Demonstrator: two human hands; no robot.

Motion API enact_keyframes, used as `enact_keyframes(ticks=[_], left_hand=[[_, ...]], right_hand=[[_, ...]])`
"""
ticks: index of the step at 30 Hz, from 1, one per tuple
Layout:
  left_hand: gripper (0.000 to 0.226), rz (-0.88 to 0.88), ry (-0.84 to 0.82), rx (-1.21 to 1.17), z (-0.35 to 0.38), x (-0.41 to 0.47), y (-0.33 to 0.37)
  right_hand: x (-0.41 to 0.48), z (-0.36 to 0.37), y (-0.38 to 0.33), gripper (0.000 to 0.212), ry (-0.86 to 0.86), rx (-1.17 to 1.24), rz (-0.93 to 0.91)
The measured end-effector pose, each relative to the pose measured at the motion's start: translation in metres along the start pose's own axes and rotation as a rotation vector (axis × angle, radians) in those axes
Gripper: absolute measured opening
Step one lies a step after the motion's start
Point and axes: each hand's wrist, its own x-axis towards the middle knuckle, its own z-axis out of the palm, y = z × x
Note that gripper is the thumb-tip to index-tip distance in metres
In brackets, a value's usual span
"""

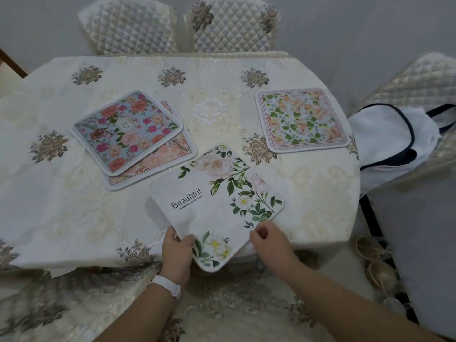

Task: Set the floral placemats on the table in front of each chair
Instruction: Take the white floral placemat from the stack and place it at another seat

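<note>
Fingers [183, 240] of the left hand [176, 253] pinch the lower-left edge of the white placemat [217, 208] printed "Beautiful", while the curled fingers of the right hand [269, 243] pinch its lower-right edge. This placemat lies cornerwise at lower centre of the frame, its near corner overhanging the edge of the table [222, 77]. Left of centre, a blue floral placemat [128, 129] lies skewed on top of a peach placemat [170, 154]; a pink-bordered placemat [302, 119] lies flat at upper right, apart from the others, near a white bag [392, 139] at the right edge.
</note>
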Motion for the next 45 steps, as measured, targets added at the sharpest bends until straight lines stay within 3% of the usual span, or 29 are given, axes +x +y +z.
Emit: enact_keyframes(ticks=[3,6,11,16,22,27,29,35,40,45], left_hand=[[0.041,0.025,-0.054,0.079,-0.005,0.011,0.006],[0.045,0.021,-0.147,0.137,-0.01,0.024,0.014],[0.041,0.039,-0.263,0.368,-0.014,0.053,0.033],[0.035,0.189,-0.222,0.606,0.002,0.067,0.046],[0.037,0.171,-0.13,0.579,0.011,0.071,0.041],[0.052,0.175,-0.093,0.538,0.012,0.063,0.04],[0.054,0.239,-0.136,0.649,0.004,0.055,0.034],[0.084,0.645,-0.227,1.324,-0.042,0.029,0.002],[0.115,0.61,-0.337,1.545,-0.047,0.029,-0.001],[0.108,0.646,-0.338,1.547,-0.044,0.026,-0.002]], right_hand=[[0.029,-0.019,0.001,0.01,0.039,-0.059,-0.104],[0.063,-0.035,0.003,0.037,0.121,-0.189,-0.191],[0.091,-0.051,0.007,0.054,0.137,-0.216,-0.093],[0.095,-0.046,0.008,0.055,0.154,-0.131,-0.057],[0.087,-0.041,0.016,0.055,0.176,-0.121,-0.071],[0.073,-0.044,0.034,0.051,0.129,-0.244,-0.191],[0.066,-0.047,0.043,0.049,0.112,-0.325,-0.236],[0.041,-0.046,0.067,0.072,0.033,-0.541,-0.287],[0.032,-0.053,0.08,0.089,-0.03,-0.714,-0.353],[0.03,-0.06,0.085,0.087,-0.003,-0.738,-0.312]])
